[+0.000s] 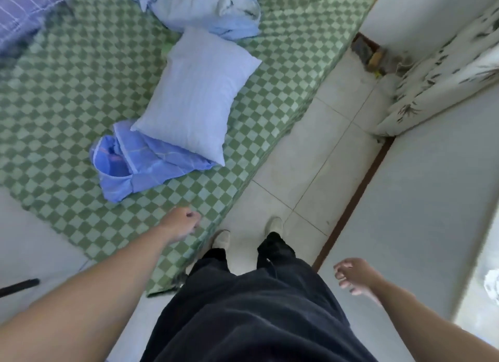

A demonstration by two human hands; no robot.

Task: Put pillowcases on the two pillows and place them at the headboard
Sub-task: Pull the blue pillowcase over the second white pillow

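The person stands on the tiled floor (318,145) beside the bed (67,97), dark trousers and pale shoes showing below. The right hand (352,276) hangs out to the side over the floor, fingers loosely curled and spread, holding nothing. The left hand (182,222) reaches forward over the bed's near corner, fingers curled in toward the palm with nothing in them; whether it touches the green checked cover cannot be told. Further up the bed lies a bare white pillow (198,97), set at a slant. Its lower end rests on a crumpled blue pillowcase (135,164), whose open mouth faces left. Beyond the pillow, near the top edge, sits a heap of pale blue fabric (205,7); whether it is the second pillow cannot be told. In the far left corner lies something purple with pale stripes (24,10), blurred. To the right, a patterned white curtain (442,75) hangs down to the floor.
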